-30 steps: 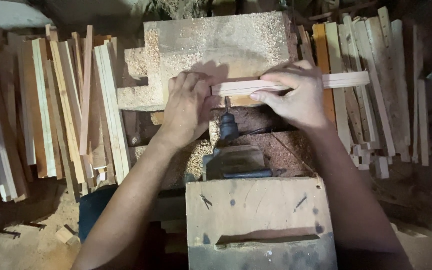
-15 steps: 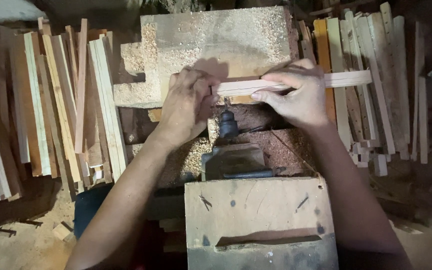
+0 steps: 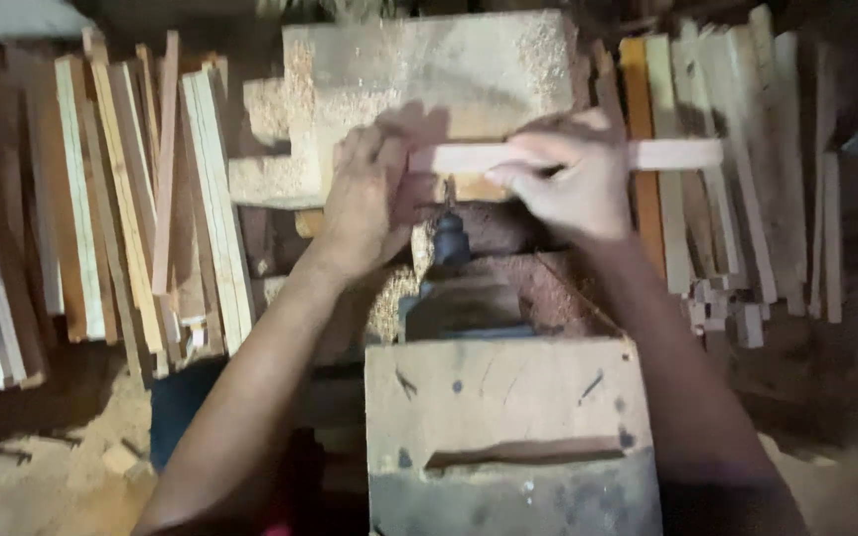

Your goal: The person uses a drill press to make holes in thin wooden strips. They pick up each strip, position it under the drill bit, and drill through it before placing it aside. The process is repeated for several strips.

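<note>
- A stack of slats (image 3: 101,199) lies at the far left, long pale and reddish strips running roughly away from the viewer, packed side by side.
- The left hand (image 3: 369,199) rests palm down on the left end of the strip (image 3: 667,154), fingers curled over the end and closed on it; the thumb side is hidden, so how tightly it clamps cannot be told.
- The strip is a thin, pale, straight length of wood with a square edge, lying crosswise and level over the front of the sawdust-covered block (image 3: 429,79). Its middle is covered by the hands; the right end sticks out bare over the right-hand stack. The picture is blurred, so grain and marks on it do not show.
- A dark drill chuck (image 3: 449,238) sits just below the strip, between the two hands, pointing up at its near edge; whether the bit touches the wood cannot be told.
- A worn wooden box (image 3: 499,397) with a slot stands nearest the viewer, under the chuck.
- The right hand (image 3: 568,184) grips the strip just right of centre, fingers wrapped over the top and thumb below, closed round it.
- More slats (image 3: 737,199) lie at the right, under the strip's free end.
</note>
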